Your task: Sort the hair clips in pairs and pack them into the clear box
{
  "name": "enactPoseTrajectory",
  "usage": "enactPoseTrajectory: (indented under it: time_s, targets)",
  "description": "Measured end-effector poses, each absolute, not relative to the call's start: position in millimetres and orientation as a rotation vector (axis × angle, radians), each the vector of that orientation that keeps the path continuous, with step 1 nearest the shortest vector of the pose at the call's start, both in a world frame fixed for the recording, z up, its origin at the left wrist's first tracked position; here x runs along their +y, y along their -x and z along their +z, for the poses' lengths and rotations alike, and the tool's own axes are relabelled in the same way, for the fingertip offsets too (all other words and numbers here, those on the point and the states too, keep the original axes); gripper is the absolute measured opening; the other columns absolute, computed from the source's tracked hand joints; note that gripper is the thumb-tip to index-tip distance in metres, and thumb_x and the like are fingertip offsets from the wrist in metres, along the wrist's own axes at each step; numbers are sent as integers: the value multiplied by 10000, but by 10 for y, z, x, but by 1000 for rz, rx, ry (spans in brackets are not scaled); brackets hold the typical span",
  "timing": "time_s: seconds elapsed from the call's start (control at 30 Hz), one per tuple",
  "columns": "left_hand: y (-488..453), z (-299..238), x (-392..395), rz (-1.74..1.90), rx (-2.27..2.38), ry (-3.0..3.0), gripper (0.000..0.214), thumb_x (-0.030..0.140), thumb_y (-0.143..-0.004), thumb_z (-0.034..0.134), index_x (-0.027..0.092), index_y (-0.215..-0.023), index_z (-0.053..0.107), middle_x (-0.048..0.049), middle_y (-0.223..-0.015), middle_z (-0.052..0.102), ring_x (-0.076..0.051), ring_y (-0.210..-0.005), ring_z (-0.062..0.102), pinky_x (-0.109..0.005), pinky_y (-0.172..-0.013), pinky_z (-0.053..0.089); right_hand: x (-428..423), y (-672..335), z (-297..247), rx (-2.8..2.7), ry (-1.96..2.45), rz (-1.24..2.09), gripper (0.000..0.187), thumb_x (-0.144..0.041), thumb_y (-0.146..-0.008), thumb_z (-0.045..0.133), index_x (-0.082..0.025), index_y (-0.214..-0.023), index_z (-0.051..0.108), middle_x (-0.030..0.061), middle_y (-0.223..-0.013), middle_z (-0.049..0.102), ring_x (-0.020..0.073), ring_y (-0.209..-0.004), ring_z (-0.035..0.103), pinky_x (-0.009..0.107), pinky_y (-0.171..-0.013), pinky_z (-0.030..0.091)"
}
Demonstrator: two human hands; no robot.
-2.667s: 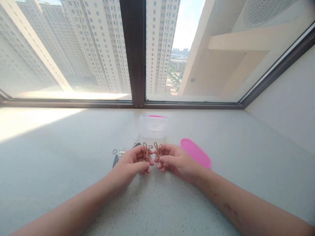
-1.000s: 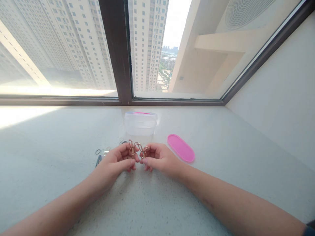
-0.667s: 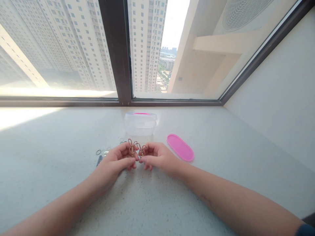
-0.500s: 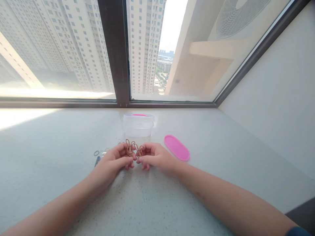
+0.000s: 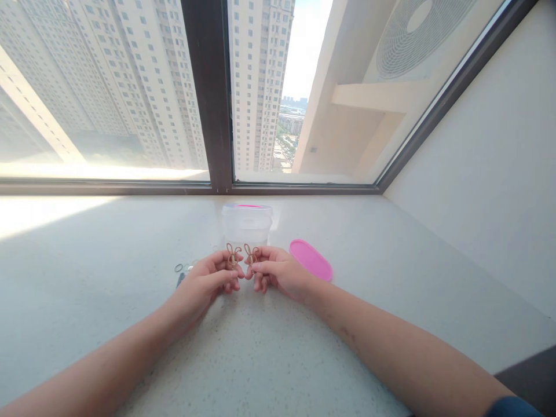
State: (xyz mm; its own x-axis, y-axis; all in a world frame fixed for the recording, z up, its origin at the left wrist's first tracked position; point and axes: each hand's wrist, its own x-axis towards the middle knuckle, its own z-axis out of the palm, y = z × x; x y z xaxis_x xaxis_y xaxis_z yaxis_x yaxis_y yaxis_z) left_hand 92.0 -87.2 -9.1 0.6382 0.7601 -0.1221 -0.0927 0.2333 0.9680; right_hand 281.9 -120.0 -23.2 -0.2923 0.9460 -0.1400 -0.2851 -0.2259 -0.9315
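Note:
In the middle of the head view my left hand [image 5: 217,277] pinches a thin brown piece bent into bow-like loops [image 5: 233,255], whether wire or cord I cannot tell. My right hand [image 5: 278,271] grips a second, similar brown looped piece [image 5: 251,253] between thumb and fingers. Both pieces stand upright side by side with a narrow gap between them, above the pale countertop. Fingertips cover the lower part of each.
Behind the hands is a clear plastic box [image 5: 247,223] with some pink at its top. A pink oval lid [image 5: 311,260] lies to the right. Beyond my left hand are a small dark ring [image 5: 178,268] and a partly hidden dark item [image 5: 180,279]. Windows border the back.
The two brown looped pieces were overlapping or touching and are now slightly apart and more upright. My right hand has turned a little. The whole view has shifted slightly.

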Motion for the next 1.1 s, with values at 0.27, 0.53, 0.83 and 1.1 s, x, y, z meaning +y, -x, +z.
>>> enactPoseTrajectory:
  time_s: [0.27, 0.53, 0.83, 1.1]
  targets:
    - [-937, -55, -895, 659, 733, -1160, 300, 184, -747, 661, 134, -1032, 583, -13, -775, 643, -121, -638, 542, -253, -608, 374, -1204, -2835, -236, -1041, 943, 1726, 217, -250, -755, 656, -158, -891, 515, 33, -754, 680, 107, -506, 632, 169, -424, 465]
    - [-915, -82, -880, 642, 710, -1164, 272, 155, -753, 649, 147, -1017, 580, -10, -792, 649, -108, -633, 539, -242, -597, 368, -1217, -2829, -215, -1080, 948, 1735, 237, -270, -773, 648, -155, -933, 517, 37, -751, 674, 107, -515, 635, 164, -428, 470]
    - [-900, -108, -870, 607, 702, -1222, 236, 130, -787, 623, 157, -1018, 588, -15, -826, 645, -121, -681, 553, -246, -621, 380, -1271, -2810, -184, -1041, 986, 1705, 279, -225, -737, 646, -158, -974, 515, 28, -741, 671, 112, -520, 631, 172, -434, 462]
    - [-892, -136, -857, 597, 670, -1209, 264, 136, -815, 609, 166, -1076, 587, -22, -867, 637, -123, -699, 547, -250, -633, 391, -1290, -2847, -196, -1092, 950, 1679, 264, -185, -732, 686, -155, -962, 561, 31, -786, 671, 119, -583, 644, 202, -499, 478]
